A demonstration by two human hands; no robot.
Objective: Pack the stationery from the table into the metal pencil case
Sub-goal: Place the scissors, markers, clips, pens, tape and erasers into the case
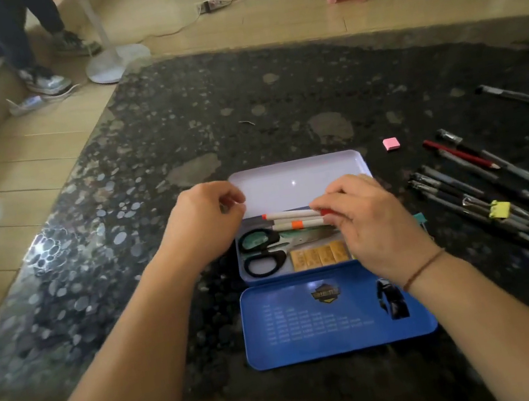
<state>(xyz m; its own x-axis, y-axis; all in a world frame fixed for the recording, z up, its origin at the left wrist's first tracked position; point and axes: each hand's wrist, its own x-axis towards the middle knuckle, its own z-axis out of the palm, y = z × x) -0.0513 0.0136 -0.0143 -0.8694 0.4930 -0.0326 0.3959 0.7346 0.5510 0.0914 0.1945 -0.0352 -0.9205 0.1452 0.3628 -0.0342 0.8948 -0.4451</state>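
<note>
I see the metal pencil case [311, 264] lying open on the dark speckled surface [195, 121] — scissors [264, 250] and tan erasers [319, 255] already inside. My right hand [368, 222] pinches a white pen [289, 214] over the tray's far side. My left hand [205, 220] hovers at the case's left edge, fingers curled, holding nothing I can make out. More pens [476, 191] lie to the right.
</note>
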